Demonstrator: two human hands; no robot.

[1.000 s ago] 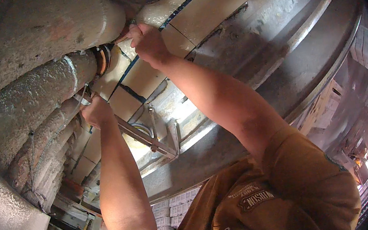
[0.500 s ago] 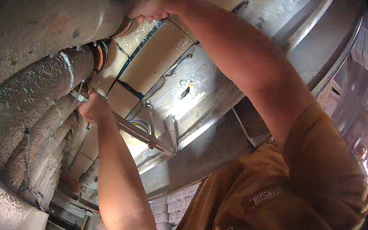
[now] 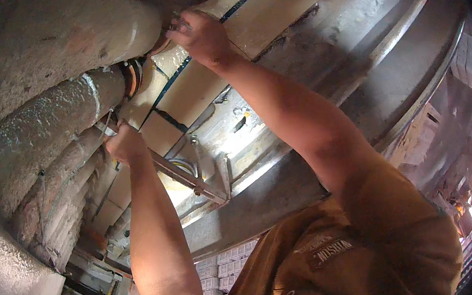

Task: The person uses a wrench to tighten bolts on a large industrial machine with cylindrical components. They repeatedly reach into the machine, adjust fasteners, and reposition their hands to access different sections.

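left hand (image 3: 125, 145) is gripping the upper end of a narrow rusty-grey metal bar (image 3: 185, 177) slanting down-right; right hand (image 3: 202, 36) is hovering half-curled farther off, by a thick rough grey pipe (image 3: 76, 40); can't tell if it's holding anything

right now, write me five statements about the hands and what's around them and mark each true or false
1. The left hand is at the metal bar. True.
2. The right hand is near the end of the large pipe. True.
3. The left hand appears higher in the picture than the right hand. False: the right hand appears higher.
4. The tiles are bright red. False: the tiles are beige.
5. The sleeves are brown. True.
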